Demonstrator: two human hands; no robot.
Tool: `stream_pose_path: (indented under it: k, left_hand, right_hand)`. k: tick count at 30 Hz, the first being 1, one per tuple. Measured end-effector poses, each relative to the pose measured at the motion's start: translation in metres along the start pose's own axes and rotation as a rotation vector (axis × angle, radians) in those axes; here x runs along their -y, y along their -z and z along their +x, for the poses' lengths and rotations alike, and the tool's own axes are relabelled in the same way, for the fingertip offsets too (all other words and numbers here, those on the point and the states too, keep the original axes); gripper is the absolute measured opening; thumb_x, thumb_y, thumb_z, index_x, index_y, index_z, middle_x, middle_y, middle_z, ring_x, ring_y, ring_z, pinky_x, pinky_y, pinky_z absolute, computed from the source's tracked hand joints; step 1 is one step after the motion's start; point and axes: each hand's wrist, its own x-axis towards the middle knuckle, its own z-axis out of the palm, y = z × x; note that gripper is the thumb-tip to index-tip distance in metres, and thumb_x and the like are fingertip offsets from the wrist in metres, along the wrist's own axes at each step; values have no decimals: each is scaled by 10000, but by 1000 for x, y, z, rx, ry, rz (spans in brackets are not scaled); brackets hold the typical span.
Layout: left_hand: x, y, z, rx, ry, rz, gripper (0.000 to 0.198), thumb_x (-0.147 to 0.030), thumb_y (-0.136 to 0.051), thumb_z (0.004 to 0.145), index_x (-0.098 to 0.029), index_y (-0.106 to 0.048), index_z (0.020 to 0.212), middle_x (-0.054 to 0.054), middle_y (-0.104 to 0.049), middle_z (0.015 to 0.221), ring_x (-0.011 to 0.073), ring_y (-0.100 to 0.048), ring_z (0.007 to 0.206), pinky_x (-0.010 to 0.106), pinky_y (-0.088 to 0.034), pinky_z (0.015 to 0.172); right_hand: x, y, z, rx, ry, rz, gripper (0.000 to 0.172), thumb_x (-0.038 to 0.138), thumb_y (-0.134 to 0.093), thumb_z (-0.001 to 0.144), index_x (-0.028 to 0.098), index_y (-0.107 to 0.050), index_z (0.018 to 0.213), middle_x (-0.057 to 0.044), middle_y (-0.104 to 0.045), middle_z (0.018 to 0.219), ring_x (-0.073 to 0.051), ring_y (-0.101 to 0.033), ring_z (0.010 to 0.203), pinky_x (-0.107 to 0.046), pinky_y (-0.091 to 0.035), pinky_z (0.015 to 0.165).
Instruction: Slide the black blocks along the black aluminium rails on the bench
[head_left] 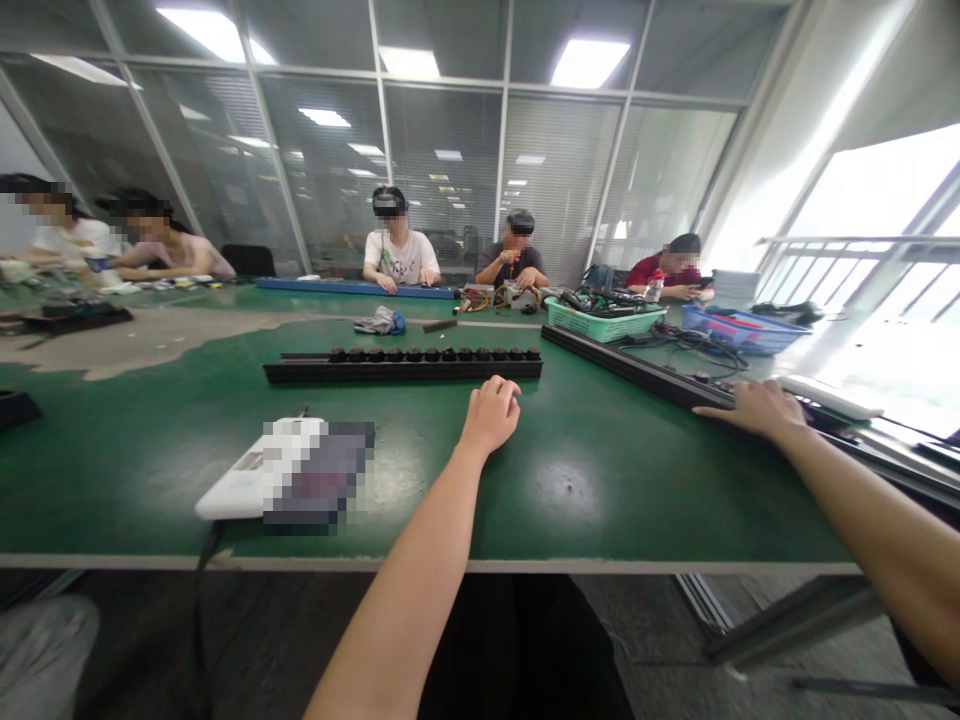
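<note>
Green table holds two black rails, one under the right hand.

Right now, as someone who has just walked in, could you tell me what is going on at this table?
A person's curled left hand, holding nothing visible, rests on the green workbench just in front of a long black bar studded with dark knobs. The open right hand lies on a long black rail. Across the bench sit co-workers, among them one in a dark shirt holding something small.
</note>
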Motion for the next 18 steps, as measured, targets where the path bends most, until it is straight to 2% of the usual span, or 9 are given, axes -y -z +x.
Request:
stream_pose_path:
  k: [3,5,7,11,13,15,18]
  left_hand:
    - [-1,1,0,19,3,11,203,-127,-509,987,-236,-632,1106,76,-669,1197,237,-634,1172,386,-480,978]
    - [-2,3,0,41,10,33,204,-137,-500,997,-235,-630,1120,72,-670,1217,228,-633,1176,373,-474,977]
    - [-3,7,0,63,10,63,205,-150,-488,1009,-230,-630,1133,72,-672,1234,224,-635,1170,369,-465,978]
    - [-6,14,-1,156,-68,125,197,-164,-469,1027,-214,-648,1091,67,-696,1169,226,-650,1129,377,-445,976]
    - [-7,17,-1,197,-94,155,195,-178,-464,1035,-203,-652,1084,76,-698,1167,231,-654,1123,376,-447,950]
    - [-8,19,-2,218,-110,187,200,-189,-456,1043,-196,-653,1079,81,-699,1159,233,-658,1110,378,-447,936]
    - [-7,19,-2,233,-137,222,205,-205,-452,1050,-183,-654,1080,91,-698,1147,243,-658,1111,387,-447,937]
  right_hand:
    - [32,8,8,-115,131,-95,730,723,-547,944,34,-676,1149,-370,-636,1203,-434,-554,1244,-495,-407,1020]
    - [70,14,18,-152,254,-65,717,701,-529,960,30,-655,1181,-363,-630,1231,-442,-549,1251,-520,-403,1063]
    - [119,16,31,-167,373,73,698,695,-533,951,68,-642,1239,-310,-643,1265,-444,-542,1283,-545,-403,1101]
    - [234,8,50,-45,576,482,773,720,-677,838,159,-603,1365,-219,-634,1386,-425,-540,1350,-547,-396,1188]
    - [286,2,54,39,580,640,860,720,-766,765,164,-587,1397,-210,-604,1442,-414,-508,1406,-518,-364,1233]
    - [326,-4,56,86,532,771,931,688,-835,707,168,-555,1427,-205,-579,1481,-408,-489,1431,-531,-351,1242]
    - [360,-13,62,118,458,948,1060,635,-912,622,161,-489,1470,-205,-578,1485,-399,-510,1411,-547,-356,1229]
